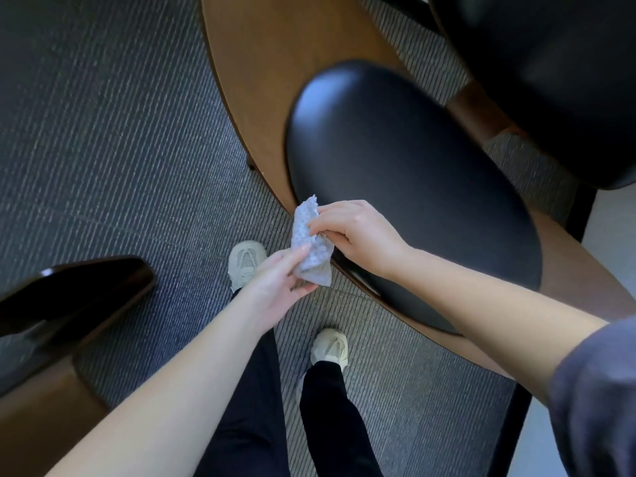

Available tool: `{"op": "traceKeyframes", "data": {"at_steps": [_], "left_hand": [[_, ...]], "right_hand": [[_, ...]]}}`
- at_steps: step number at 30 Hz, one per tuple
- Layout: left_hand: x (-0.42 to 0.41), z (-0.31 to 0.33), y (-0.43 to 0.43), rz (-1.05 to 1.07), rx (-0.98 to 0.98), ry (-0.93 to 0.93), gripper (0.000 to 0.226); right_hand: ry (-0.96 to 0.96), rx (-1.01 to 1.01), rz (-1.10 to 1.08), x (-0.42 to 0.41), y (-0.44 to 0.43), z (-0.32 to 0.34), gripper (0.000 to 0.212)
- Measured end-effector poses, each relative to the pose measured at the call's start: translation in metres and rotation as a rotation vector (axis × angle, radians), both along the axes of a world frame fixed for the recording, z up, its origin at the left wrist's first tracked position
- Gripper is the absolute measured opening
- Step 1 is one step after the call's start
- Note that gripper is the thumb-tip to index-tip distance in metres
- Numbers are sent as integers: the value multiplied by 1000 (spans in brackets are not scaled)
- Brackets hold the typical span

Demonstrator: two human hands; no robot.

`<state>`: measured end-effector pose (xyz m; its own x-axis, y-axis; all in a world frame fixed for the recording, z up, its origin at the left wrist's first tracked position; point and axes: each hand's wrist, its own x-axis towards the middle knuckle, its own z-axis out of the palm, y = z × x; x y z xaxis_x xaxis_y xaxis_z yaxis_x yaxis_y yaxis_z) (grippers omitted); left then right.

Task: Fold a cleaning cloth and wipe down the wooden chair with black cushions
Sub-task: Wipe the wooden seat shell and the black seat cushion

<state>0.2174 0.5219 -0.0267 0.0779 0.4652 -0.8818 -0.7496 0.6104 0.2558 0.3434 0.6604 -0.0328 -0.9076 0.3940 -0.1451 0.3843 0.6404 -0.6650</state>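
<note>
Fingers (pixel 321 219) pinching cloth (pixel 316 264), near black cushion (pixel 395 160)

Soft dotted cloth (pixel 311 246), smooth wooden chair frame (pixel 261 80), satin-sheened black leather-like cushion (pixel 406 187), ribbed carpet (pixel 103 149).

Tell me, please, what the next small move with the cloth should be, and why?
Probably finish the fold. The cloth is bunched and uneven, pinched between the left hand and right hand beside the black cushion, apparently not pressed against it. Flattening it into a neat pad first would likely give a cleaner wiping face.
</note>
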Motion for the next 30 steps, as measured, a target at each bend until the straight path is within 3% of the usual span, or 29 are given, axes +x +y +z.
{"op": "traceKeyframes", "data": {"at_steps": [5,9,15,17,19,22,25,28,30], "left_hand": [[-54,28,35,-48,-1,18,31],[-93,52,67,-191,-20,139,11],[-145,82,113,-350,60,170,14],[-156,90,126,-388,56,147,13],[-164,96,136,-423,58,140,15],[-173,100,146,-448,99,186,36],[-175,106,151,-601,216,384,50],[-173,112,156,-848,372,743,26],[-174,112,159,-913,420,896,24]], "right_hand": [[41,89,-120,-21,20,27,22],[4,68,-179,-39,35,44,23],[-173,-143,-111,-64,57,58,61],[-159,-107,-149,-73,60,62,51],[-70,-97,-256,-83,64,69,28],[-77,-294,-483,-90,67,84,13],[-123,-488,-597,-91,69,93,9],[-116,-616,-609,-94,72,97,11],[-113,-673,-614,-96,74,98,12]]}}
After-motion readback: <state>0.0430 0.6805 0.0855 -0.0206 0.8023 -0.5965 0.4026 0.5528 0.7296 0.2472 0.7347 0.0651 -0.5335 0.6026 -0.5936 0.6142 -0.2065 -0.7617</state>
